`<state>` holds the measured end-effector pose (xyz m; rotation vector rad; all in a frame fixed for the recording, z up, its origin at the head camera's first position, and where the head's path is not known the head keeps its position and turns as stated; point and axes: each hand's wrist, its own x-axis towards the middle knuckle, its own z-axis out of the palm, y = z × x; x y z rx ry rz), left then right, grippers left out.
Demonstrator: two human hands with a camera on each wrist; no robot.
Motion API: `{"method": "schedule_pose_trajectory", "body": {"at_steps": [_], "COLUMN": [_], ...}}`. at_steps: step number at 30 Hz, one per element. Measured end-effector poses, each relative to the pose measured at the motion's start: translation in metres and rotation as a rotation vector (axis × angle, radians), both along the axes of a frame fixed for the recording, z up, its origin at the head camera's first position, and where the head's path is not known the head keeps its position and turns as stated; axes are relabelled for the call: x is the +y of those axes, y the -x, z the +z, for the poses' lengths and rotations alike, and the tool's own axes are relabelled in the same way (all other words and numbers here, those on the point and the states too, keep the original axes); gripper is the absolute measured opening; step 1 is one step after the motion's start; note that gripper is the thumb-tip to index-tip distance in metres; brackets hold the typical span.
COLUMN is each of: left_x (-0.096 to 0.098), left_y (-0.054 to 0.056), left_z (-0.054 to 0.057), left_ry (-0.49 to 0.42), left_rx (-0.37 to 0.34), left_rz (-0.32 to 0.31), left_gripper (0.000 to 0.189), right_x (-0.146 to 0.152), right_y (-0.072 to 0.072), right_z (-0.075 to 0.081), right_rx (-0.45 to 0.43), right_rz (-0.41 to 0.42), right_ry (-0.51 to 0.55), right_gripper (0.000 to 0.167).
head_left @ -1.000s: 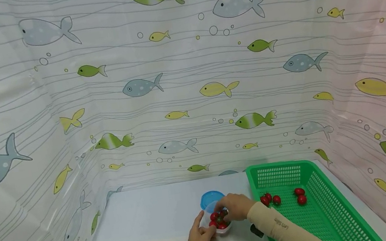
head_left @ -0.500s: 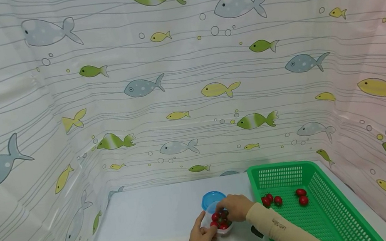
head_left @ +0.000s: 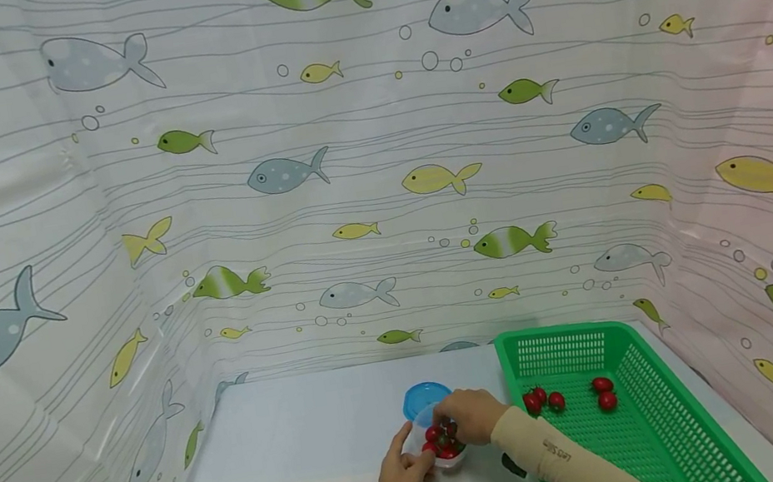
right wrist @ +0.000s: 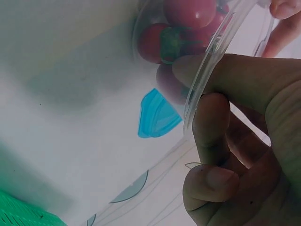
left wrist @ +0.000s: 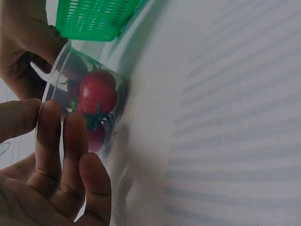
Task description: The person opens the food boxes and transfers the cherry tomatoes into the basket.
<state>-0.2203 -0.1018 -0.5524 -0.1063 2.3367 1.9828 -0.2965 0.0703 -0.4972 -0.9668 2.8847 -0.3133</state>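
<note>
A clear round plastic tub (left wrist: 59, 77) stands on the white table, holding several red cherry tomatoes (left wrist: 98, 92) with green stems. My left hand (head_left: 399, 475) grips the tub's near left side, its thumb and fingers pinching the rim in the left wrist view. From the right, my right hand (head_left: 475, 416) reaches over the rim with bent fingers. Seen through the clear wall in the right wrist view, one fingertip (right wrist: 188, 70) is inside the tub against a tomato (right wrist: 170, 84). The rest of that hold is hidden. Just behind the tub lies a blue lid (head_left: 424, 395).
A green perforated plastic basket (head_left: 609, 328) stands to the right, under the right forearm's beige sleeve (head_left: 551, 447). Several more cherry tomatoes lie in it, including a tomato (head_left: 608, 401) towards its right side. A fish-patterned curtain (head_left: 372, 150) encloses the table at the back and sides.
Both hands stay at the tub, with only tiny movement of the right fingers among the tomatoes. The basket and lid keep their places.
</note>
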Motion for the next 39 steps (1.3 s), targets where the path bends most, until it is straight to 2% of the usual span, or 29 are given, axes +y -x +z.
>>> {"method": "schedule_pose_trajectory", "body": {"at_steps": [7, 12, 26, 39], "left_x": [0.0, 0.0002, -0.0012, -0.0018], "left_y": [-0.0002, -0.0001, -0.0006, -0.0013], "left_z": [0.0, 0.0004, -0.0005, -0.001], "left_ry": [0.005, 0.01, -0.001, 0.003], "left_rx": [-0.003, -0.005, -0.004, 0.025], "left_rz": [0.006, 0.004, 0.004, -0.004], "left_gripper": [0.071, 0.07, 0.069, 0.068], "right_x": [0.0007, 0.0027, 0.0068, 0.0069], "right_y": [-0.0021, -0.004, -0.0043, -0.005], "right_z": [0.0026, 0.006, 0.006, 0.0077], "right_rx": [0.04, 0.033, 0.003, 0.012], "right_rz": [0.037, 0.037, 0.018, 0.01], "right_ry": [-0.017, -0.011, -0.013, 0.002], "right_gripper": [0.018, 0.011, 0.013, 0.009]}}
